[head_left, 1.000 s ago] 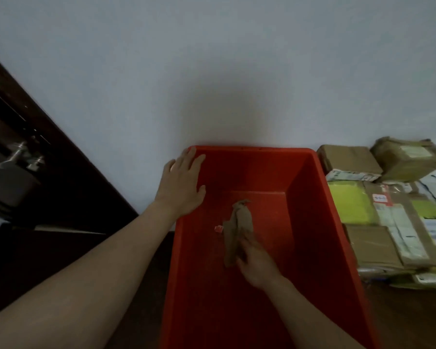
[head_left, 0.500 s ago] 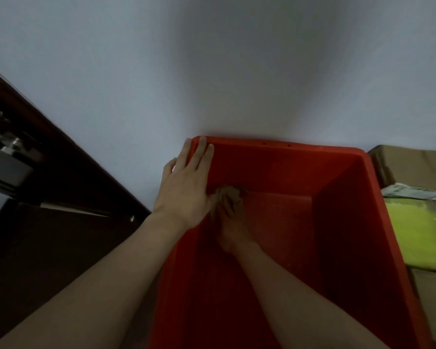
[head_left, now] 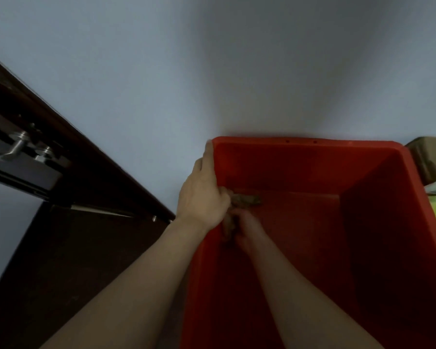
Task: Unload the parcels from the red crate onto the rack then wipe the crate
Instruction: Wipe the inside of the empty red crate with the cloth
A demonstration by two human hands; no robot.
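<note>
Dim, flat light; a soft grey shadow falls across the wall [head_left: 275, 71]. The crate [head_left: 363, 222] interior is murky, edges bowed, detail soft.

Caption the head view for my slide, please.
Left hand rests on the red crate rim; right hand grips a brown cloth inside.

Bare hands, bare forearms.
Left hand [head_left: 202, 195] and right hand [head_left: 248, 229] are bare; both forearms [head_left: 136, 285] uncovered to the frame's edge.
</note>
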